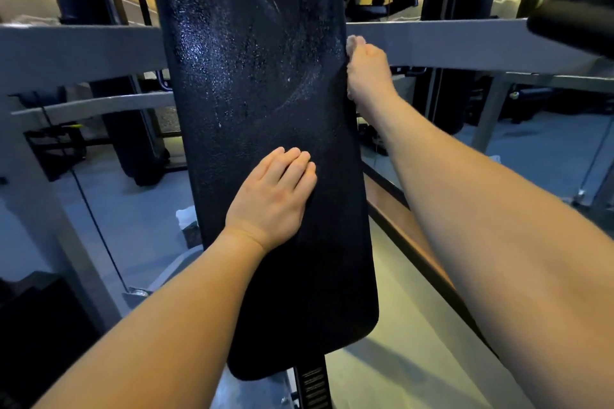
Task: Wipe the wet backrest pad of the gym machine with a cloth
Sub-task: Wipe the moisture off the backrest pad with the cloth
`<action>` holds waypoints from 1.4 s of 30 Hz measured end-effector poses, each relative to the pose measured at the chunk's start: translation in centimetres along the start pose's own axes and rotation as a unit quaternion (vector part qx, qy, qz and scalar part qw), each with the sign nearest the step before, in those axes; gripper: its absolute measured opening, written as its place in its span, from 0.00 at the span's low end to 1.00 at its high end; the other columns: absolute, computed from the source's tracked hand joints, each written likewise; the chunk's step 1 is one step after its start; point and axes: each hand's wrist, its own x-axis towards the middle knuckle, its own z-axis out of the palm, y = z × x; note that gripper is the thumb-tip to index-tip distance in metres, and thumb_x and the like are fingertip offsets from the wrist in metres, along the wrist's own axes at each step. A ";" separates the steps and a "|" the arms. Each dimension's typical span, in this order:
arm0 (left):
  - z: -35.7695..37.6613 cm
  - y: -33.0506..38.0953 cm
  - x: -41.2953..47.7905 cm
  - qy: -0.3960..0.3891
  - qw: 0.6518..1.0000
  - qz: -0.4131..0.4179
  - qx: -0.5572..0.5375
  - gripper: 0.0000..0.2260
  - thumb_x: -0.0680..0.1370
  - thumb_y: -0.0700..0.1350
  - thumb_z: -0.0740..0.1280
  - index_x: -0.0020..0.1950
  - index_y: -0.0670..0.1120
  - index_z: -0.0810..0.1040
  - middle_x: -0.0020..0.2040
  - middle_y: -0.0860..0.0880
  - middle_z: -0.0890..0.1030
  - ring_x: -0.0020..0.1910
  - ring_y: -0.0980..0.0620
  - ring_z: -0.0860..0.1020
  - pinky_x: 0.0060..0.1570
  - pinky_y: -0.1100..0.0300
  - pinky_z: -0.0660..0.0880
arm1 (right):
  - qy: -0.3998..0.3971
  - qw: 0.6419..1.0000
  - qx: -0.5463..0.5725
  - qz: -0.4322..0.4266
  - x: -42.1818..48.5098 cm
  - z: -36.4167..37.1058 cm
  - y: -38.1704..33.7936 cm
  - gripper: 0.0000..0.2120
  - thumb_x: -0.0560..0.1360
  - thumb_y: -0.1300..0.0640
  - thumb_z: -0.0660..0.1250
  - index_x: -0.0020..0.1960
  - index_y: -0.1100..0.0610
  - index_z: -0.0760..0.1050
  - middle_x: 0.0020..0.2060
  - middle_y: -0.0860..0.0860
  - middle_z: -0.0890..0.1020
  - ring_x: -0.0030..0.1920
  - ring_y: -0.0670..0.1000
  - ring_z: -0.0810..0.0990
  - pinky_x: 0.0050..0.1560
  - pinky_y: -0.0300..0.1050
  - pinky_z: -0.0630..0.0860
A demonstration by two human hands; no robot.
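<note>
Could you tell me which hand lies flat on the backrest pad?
The left hand, fingers straight on the backrest pad; the right hand grips its right edge higher up.

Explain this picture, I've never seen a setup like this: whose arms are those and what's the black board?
One camera, worn on a person's head, looks down at their own bare arms. The black board is a gym machine's padded backrest; its upper part glistens with droplets and wipe streaks. The left hand lies flat on the lower half. The right hand curls its fingers at the pad's right edge, seemingly pinching a dark cloth draped down the pad; black on black, its outline is unclear. Grey frame bars stand behind.
</note>
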 end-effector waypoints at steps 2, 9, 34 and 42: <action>0.0 0.0 0.0 0.002 1.000 -0.001 0.000 0.17 0.78 0.41 0.64 0.65 0.38 0.79 0.65 0.39 0.79 0.66 0.38 0.74 0.72 0.43 0.66 | -0.028 0.999 0.017 -0.004 -2.1 -0.3 1.2 0.24 0.88 0.46 0.51 0.35 0.50 0.70 0.24 0.39 0.74 0.30 0.40 0.72 0.33 0.36 0.68; 0.0 -0.1 0.0 0.000 1.000 -0.003 -0.016 0.17 0.79 0.42 0.63 0.65 0.37 0.79 0.65 0.39 0.79 0.66 0.37 0.75 0.72 0.43 0.66 | -0.047 0.995 0.081 -0.014 -3.9 0.5 3.5 0.16 0.88 0.48 0.51 0.43 0.43 0.70 0.32 0.45 0.72 0.31 0.40 0.71 0.37 0.36 0.68; 0.0 -0.3 -0.1 -0.003 1.000 -0.006 -0.017 0.17 0.78 0.43 0.65 0.65 0.38 0.79 0.65 0.40 0.79 0.67 0.39 0.74 0.74 0.45 0.63 | -0.015 0.998 0.056 -0.027 3.1 0.8 -0.2 0.26 0.87 0.44 0.52 0.33 0.53 0.65 0.22 0.46 0.71 0.22 0.45 0.71 0.29 0.41 0.68; 0.0 -0.2 0.0 -0.007 1.000 -0.009 -0.015 0.17 0.78 0.43 0.65 0.66 0.38 0.78 0.65 0.40 0.79 0.67 0.40 0.71 0.75 0.45 0.62 | -0.023 0.996 0.086 0.019 6.5 1.0 -2.0 0.25 0.87 0.45 0.52 0.44 0.60 0.77 0.33 0.51 0.77 0.33 0.48 0.75 0.37 0.43 0.69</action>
